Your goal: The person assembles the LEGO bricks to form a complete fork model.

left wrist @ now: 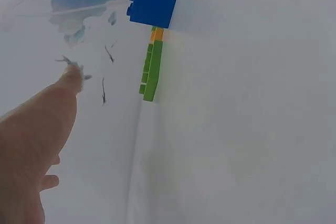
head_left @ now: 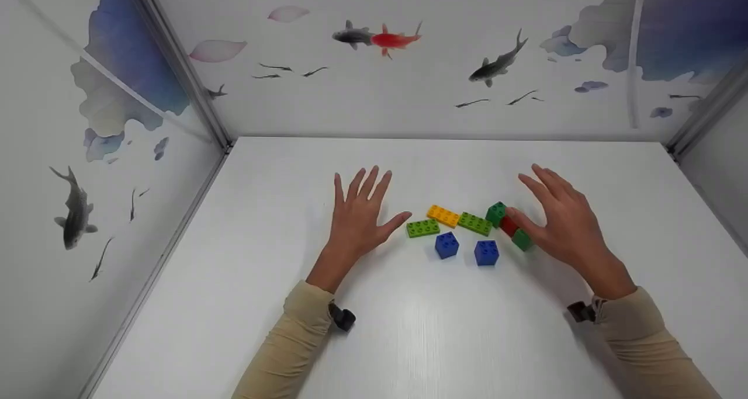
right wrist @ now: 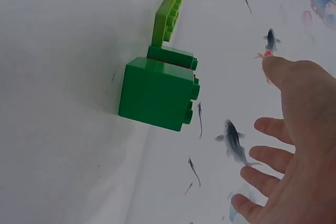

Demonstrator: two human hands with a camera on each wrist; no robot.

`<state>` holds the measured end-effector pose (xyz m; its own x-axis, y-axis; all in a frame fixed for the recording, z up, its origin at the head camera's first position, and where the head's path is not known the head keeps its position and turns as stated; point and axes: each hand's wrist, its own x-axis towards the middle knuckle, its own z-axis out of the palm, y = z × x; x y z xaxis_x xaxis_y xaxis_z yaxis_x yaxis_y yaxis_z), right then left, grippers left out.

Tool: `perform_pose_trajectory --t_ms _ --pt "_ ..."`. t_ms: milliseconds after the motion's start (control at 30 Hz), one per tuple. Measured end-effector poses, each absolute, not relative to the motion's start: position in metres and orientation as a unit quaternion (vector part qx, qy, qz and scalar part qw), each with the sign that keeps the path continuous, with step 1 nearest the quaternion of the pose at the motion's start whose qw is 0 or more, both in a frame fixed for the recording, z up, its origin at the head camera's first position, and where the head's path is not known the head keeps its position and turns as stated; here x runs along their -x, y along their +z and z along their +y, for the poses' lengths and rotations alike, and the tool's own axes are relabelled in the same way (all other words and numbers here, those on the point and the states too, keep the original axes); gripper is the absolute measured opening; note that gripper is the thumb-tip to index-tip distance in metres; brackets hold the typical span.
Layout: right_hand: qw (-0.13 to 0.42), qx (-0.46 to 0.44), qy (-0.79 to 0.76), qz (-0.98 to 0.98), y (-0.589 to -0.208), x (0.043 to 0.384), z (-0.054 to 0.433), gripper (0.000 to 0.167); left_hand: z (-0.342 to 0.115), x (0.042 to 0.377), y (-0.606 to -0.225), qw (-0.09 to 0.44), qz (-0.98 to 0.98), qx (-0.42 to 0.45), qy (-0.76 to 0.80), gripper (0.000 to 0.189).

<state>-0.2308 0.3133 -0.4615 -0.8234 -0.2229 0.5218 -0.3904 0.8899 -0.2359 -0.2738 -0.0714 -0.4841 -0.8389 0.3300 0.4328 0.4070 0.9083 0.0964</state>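
My left hand (head_left: 359,221) is spread over the table, its thumb pointing at a flat light-green brick (head_left: 423,228); nothing is in it. On the other side, my right hand (head_left: 564,221) hovers with fingers apart and holds nothing. Its thumb overlaps a red brick (head_left: 509,226) in the head view and partly hides a dark-green brick (head_left: 522,240). A second dark-green brick (head_left: 496,213) sits just beyond the red one. Between the hands lie a flat yellow brick (head_left: 442,215), another flat light-green brick (head_left: 474,224) and two blue bricks (head_left: 446,245), (head_left: 487,253).
The white table (head_left: 409,340) meets a back wall (head_left: 374,101) painted with fish, and a similar wall (head_left: 35,153) stands on the left. A small black camera (head_left: 342,317) is strapped at the left wrist, another black camera (head_left: 581,311) at the right.
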Motion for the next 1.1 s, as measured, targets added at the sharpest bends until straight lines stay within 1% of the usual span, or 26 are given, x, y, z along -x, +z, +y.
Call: perform_pose_trajectory --t_ms 133,267,400,533,667,833,967,1100 --pt "0.26 -0.197 0.172 -0.93 -0.462 0.225 0.307 0.063 -0.065 0.267 -0.48 0.214 -0.944 0.218 -0.125 0.083" --pt "0.247 -0.22 0.187 -0.925 -0.461 0.219 0.3 0.059 -0.054 0.26 -0.476 0.21 -0.931 0.255 -0.155 0.078" --pt "0.21 -0.238 0.205 -0.926 -0.46 0.214 0.293 0.056 -0.044 0.253 -0.476 0.195 -0.92 0.287 -0.182 0.074" --pt "0.152 -0.259 0.224 -0.927 -0.46 0.212 0.287 0.049 -0.036 0.246 -0.477 0.173 -0.913 0.308 -0.203 0.07" --pt "0.094 -0.275 0.238 -0.927 -0.462 0.212 0.284 0.037 -0.029 0.241 -0.48 0.137 -0.91 0.319 -0.225 0.064" --pt "0.045 -0.284 0.23 -0.93 -0.464 0.213 0.283 0.024 -0.022 0.234 -0.485 0.065 -0.914 0.31 -0.253 0.064" --pt "0.014 -0.286 0.226 -0.931 -0.464 0.214 0.282 0.024 -0.016 0.231 -0.49 0.015 -0.91 0.308 -0.278 0.061" --pt "-0.001 -0.287 0.23 -0.93 -0.464 0.215 0.282 0.03 -0.012 0.23 -0.494 0.0 -0.901 0.317 -0.295 0.056"
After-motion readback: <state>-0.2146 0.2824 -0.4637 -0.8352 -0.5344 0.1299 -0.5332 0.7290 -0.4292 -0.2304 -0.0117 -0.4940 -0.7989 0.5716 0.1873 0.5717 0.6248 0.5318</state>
